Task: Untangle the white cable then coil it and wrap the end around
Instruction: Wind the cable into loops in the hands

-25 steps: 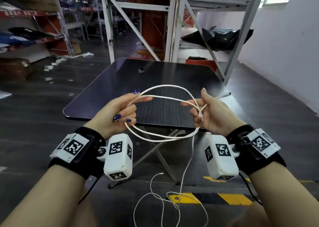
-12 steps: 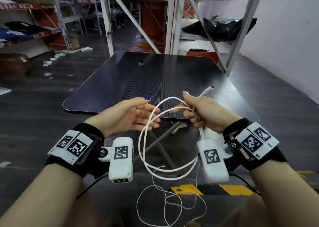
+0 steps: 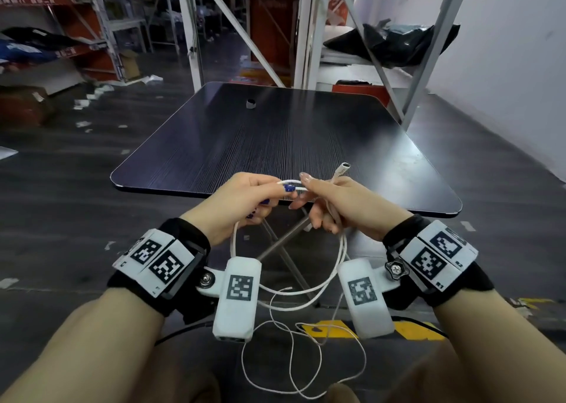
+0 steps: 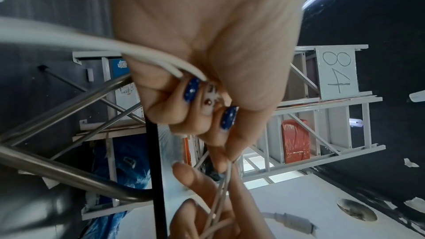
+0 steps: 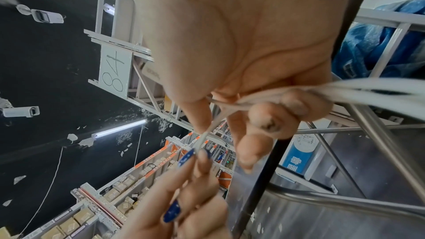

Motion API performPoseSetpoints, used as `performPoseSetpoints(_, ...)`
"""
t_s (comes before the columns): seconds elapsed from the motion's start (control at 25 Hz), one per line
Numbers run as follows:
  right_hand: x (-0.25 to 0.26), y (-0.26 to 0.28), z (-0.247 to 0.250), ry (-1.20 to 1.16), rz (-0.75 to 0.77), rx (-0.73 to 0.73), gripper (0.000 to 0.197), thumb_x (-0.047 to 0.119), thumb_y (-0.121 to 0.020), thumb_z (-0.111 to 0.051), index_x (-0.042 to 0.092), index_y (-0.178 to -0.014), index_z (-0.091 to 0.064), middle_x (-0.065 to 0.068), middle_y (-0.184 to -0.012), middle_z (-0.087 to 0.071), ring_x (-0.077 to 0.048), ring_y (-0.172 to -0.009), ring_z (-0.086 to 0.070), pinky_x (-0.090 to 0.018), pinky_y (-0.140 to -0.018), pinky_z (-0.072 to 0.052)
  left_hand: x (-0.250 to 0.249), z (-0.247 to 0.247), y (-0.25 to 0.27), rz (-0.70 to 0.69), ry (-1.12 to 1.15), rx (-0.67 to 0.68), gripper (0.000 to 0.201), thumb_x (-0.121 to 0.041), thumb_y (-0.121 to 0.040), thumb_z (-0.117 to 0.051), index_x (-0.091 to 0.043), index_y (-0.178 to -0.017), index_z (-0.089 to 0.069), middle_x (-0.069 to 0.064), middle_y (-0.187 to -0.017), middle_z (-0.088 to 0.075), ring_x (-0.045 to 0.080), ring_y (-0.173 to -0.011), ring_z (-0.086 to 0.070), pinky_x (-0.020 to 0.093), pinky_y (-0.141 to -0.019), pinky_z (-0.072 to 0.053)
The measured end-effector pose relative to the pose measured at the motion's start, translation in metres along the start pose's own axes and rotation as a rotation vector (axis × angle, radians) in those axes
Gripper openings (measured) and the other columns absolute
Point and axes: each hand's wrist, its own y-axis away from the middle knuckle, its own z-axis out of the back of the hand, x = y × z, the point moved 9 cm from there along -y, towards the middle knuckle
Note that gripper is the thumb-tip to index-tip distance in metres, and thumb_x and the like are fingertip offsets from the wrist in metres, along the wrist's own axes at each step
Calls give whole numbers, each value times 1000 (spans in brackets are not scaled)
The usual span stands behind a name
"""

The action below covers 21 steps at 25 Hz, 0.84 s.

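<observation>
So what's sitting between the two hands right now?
In the head view, only two short strands of the white cable bridge the gap between the left hand and the right hand; both hands pinch them.

The head view is evenly lit and fairly sharp, with wide-angle bending at the edges and pale glare on the table (image 3: 407, 169) toward 2 o'clock. Both wrist views are softer: near cable strands smear at 9 and 3 o'clock, and a ceiling tube light (image 5: 120, 130) glows brightly.

Left hand (image 4: 207, 43) pinches white cable (image 4: 147, 57) strands with curled fingers.
</observation>
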Motion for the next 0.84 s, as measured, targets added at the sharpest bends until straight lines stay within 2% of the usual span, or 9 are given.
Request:
performPoseSetpoints(0.16, 0, -1, 0, 7, -6, 8, 63, 55, -94, -37, 1, -95, -70, -7, -51, -55, -9, -33, -42, -21, -44, -36, -4, 15, -2, -42, 94, -108, 20, -13, -92, -51, -7, -83, -68, -11, -48, -41, 3, -42, -30, 14, -41, -20)
performPoseSetpoints(0.28, 0, -3, 2, 12, 10, 8, 66, 56, -94, -36, 0, -94, -71, -6, -49, -52, -9, -34, -40, -22, -46, -34, -3, 17, -2, -35, 147, -101, 20, -13, -93, -48, -5, -85, -65, -10, -47, -41, 2, -41, -30, 13, -40, -20)
performPoseSetpoints(0.36, 1, -5, 2, -4, 24, 0, 66, 56, -94, -35, 1, -85, -70, -3, -44, -47, -9, -33, -36, -20, -42, -31, -4, 17, -3, -36, 186, -101, 21, -12, -94, -46, -3, -85, -63, -9, -48, -39, 2, -40, -30, 14, -40, -19)
performPoseSetpoints(0.48, 2, -7, 5, -171, 30, -20, 57, 54, -94, -39, 16, -54, -51, 5, -42, -30, -7, -35, -23, -16, -37, -20, -5, 18, -5, -39, 209, -103, 20, -11, -95, -45, -3, -85, -60, -10, -46, -36, 2, -38, -27, 13, -38, -18)
performPoseSetpoints(0.56, 3, -9, 11, -307, 35, -65, 53, 52, -94, -41, 22, -50, -34, 9, -44, -23, -5, -36, -17, -16, -36, -14, -3, 19, -5, -34, 213, -88, 20, -14, -95, -46, -6, -84, -60, -11, -47, -37, 2, -41, -30, 13, -39, -21)
performPoseSetpoints(0.64, 3, -9, 22, -444, 49, -120, 52, 50, -95, -40, 22, -53, -29, 9, -43, -22, -5, -34, -18, -16, -35, -14, -1, 21, -4, -13, 227, -80, 20, -18, -95, -47, -10, -85, -62, -9, -52, -45, 4, -48, -42, 13, -46, -34)
performPoseSetpoints(0.72, 2, -8, 36, -610, 79, -170, 53, 49, -97, -38, 22, -51, -30, 9, -41, -23, -4, -32, -19, -17, -35, -13, 2, 22, -1, 16, 251, -86, 19, -22, -94, -48, -13, -87, -63, -7, -61, -57, 7, -62, -58, 19, -62, -48)
performPoseSetpoints(0.8, 3, -6, 50, -776, 132, -222, 58, 49, -97, -36, 22, -46, -34, 8, -39, -25, -4, -30, -20, -17, -34, -14, 5, 24, 0, 23, 281, -115, 17, -22, -93, -49, -14, -91, -63, -3, -76, -69, 10, -78, -66, 27, -75, -53)
performPoseSetpoints(0.84, 3, -6, 58, -862, 167, -260, 59, 49, -97, -36, 22, -44, -36, 8, -38, -25, -4, -31, -20, -18, -34, -14, 6, 26, 0, 16, 288, -142, 15, -22, -93, -49, -14, -94, -62, -1, -86, -71, 11, -85, -67, 28, -78, -54)
